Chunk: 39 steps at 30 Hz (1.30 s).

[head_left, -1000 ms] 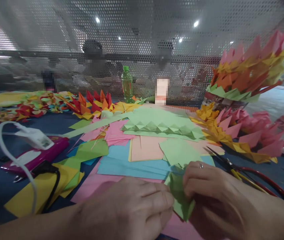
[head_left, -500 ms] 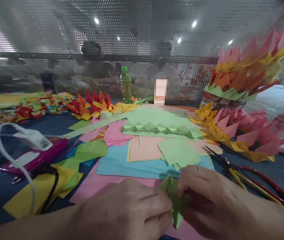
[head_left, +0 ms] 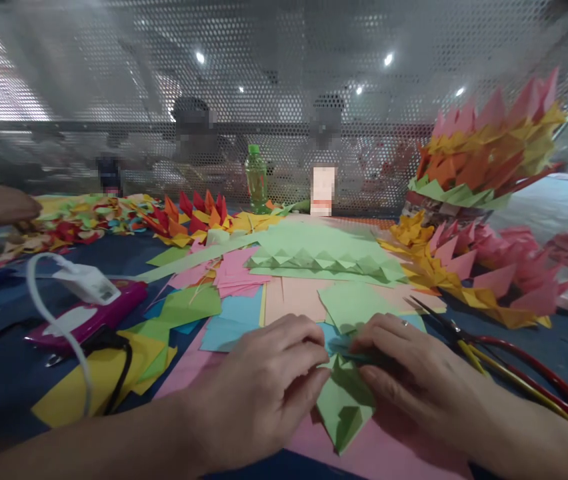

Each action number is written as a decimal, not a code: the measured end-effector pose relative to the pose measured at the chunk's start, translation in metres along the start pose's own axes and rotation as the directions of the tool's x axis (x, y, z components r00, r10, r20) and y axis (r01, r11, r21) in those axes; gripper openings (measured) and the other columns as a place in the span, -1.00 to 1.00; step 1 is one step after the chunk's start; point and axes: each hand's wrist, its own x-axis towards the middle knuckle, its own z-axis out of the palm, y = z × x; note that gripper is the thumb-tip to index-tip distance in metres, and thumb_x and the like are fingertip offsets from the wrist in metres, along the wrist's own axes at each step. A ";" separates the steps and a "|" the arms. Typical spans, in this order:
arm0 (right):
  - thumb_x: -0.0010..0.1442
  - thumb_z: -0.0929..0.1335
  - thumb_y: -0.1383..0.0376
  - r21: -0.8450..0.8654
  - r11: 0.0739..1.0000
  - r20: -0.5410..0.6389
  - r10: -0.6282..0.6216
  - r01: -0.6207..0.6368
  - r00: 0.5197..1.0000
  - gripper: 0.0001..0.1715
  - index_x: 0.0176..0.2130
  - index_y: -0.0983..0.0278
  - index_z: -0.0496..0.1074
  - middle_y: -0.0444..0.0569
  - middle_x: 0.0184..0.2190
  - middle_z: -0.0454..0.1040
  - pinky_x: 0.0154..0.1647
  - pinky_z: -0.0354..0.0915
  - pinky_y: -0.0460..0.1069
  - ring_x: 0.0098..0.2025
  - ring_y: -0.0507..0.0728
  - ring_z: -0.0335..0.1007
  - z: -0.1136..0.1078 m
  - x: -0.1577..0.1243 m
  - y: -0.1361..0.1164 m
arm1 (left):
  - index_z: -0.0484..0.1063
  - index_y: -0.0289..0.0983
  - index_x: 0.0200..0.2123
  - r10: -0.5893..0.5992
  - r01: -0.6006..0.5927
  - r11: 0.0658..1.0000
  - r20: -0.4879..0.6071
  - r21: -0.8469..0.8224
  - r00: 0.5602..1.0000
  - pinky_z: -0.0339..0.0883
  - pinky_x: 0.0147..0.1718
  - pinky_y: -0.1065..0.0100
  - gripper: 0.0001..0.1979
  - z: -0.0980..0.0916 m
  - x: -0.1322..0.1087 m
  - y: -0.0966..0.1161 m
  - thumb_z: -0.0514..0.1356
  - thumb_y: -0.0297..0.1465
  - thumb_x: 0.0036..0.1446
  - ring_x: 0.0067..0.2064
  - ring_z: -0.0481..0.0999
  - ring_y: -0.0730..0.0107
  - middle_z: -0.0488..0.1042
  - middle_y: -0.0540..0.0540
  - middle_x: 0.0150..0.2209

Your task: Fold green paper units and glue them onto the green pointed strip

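A light-green folded paper piece [head_left: 345, 408] lies low in the middle, its pointed end towards me and creases showing. My left hand [head_left: 271, 380] grips its left edge, fingers bent and thumb at the near side. On the other edge my right hand [head_left: 409, 370], with a ring on one finger, has its thumb and curled fingers closed on the paper. Beneath is a large pink sheet [head_left: 389, 447]. Just beyond my fingers are light-green squares [head_left: 351, 303] and blue paper [head_left: 234, 327]. A light-green strip of folded points [head_left: 324, 263] lies farther back.
Scissors [head_left: 457, 330] with red and yellow handles lie right. A layered paper-petal piece [head_left: 489, 150] stands behind pink folded petals [head_left: 499, 260]. At left are a purple power strip [head_left: 89, 320] with a white charger [head_left: 84, 280]. Another person's hand [head_left: 1, 203] reaches in beyond. A green bottle [head_left: 255, 180] stands back.
The green paper has turned from standing on edge to lying flatter and more open towards me. My hands have shifted slightly forward. The other person's hand has come farther in from the left.
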 end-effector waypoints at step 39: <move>0.21 0.36 0.46 0.042 0.981 -0.346 -0.163 0.189 0.924 -0.86 -0.27 0.23 0.49 -0.10 -0.35 0.55 -0.29 0.31 -0.06 -0.33 0.06 0.41 0.003 0.006 -0.002 | 0.49 -0.29 -0.31 -0.113 0.112 0.980 -0.001 -0.162 0.994 0.28 -0.25 0.35 -0.97 0.003 0.014 -0.009 0.28 -0.49 0.21 -0.26 0.45 0.31 0.51 -0.08 -0.32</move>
